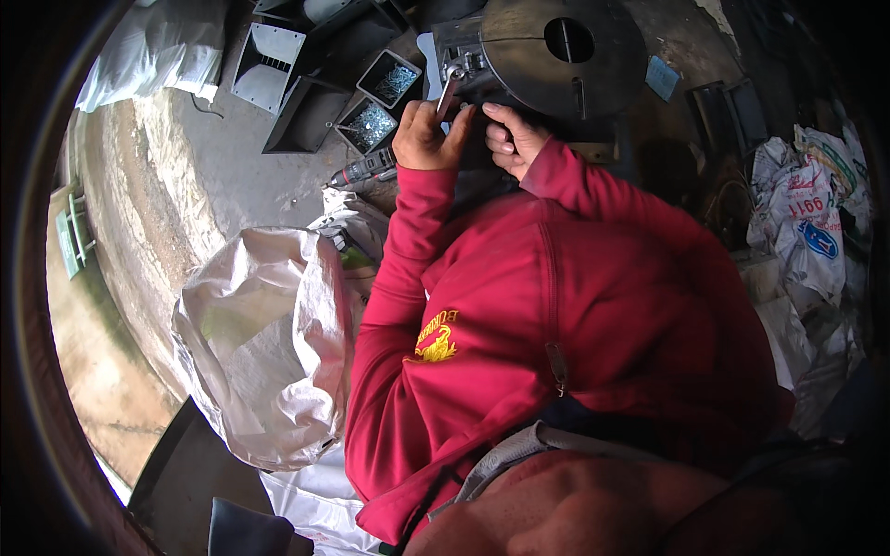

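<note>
My left hand (425, 139) is closed around a wrench (449, 96), whose silver ring-shaped end points away from me. That end lies close to a small metal fitting (471, 61) beside a large round dark plate (607, 56) with a hole in it. Just to the right, my right hand (515, 139) has its fingers curled, thumb and forefinger together, below the plate's near edge. Whatever those fingers hold is too small or hidden to make out. Both hands are close together, with their fingertips nearly meeting.
Two dark bins, one with small shiny fasteners (393, 82) and another with similar pieces (369, 124), stand left of my hands. A power drill (365, 170) lies below them. Metal brackets (267, 67) are farther left. A white woven sack (264, 343) stands near my left arm; printed sacks (802, 208) lie right.
</note>
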{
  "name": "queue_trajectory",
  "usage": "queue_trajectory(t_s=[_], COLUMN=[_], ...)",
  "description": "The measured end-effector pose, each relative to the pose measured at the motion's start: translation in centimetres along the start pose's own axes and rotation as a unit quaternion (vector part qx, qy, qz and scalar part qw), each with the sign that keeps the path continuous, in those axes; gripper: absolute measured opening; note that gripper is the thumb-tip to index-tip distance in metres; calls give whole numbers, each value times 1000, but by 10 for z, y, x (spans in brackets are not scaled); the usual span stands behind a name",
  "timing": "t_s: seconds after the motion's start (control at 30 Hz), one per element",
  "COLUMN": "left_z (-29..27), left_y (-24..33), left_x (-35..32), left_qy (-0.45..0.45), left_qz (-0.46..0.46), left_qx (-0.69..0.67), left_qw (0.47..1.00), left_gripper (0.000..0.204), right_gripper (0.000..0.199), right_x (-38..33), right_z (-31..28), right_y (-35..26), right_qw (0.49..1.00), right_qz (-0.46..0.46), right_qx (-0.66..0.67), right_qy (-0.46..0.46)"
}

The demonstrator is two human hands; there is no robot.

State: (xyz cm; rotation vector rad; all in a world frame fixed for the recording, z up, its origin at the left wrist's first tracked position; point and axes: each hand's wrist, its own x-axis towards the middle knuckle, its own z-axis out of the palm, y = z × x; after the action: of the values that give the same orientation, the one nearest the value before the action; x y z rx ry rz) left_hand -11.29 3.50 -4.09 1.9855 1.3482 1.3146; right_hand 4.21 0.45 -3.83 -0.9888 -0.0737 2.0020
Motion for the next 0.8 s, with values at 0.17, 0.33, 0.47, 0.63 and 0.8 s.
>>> queue_trajectory(t_s=[0.17, 0.33, 0.47, 0.63, 0.8], left_z=[4, 0, 3, 8, 8], left_y=[-5, 2, 6, 3, 6], left_x=[1, -1, -7, -4, -6], left_qy=[-10, -2, 11, 14, 18], left_qz=[37, 36, -17, 50, -5], left_qx=[2, -6, 21, 14, 45], left_qw=[999, 999, 1000, 999, 999], left_gripper=[21, 18, 21, 19, 19], right_gripper=[29, 29, 28, 28, 28], right_x=[7, 9, 4, 3, 6], right_z=[-10, -13, -4, -4, -7], right_y=[4, 3, 2, 1, 3], right_qw=[1000, 1000, 1000, 999, 999], right_qz=[2, 12, -20, -31, -30], right_qx=[-4, 2, -7, -11, -14], right_qy=[1, -10, -12, -5, -11])
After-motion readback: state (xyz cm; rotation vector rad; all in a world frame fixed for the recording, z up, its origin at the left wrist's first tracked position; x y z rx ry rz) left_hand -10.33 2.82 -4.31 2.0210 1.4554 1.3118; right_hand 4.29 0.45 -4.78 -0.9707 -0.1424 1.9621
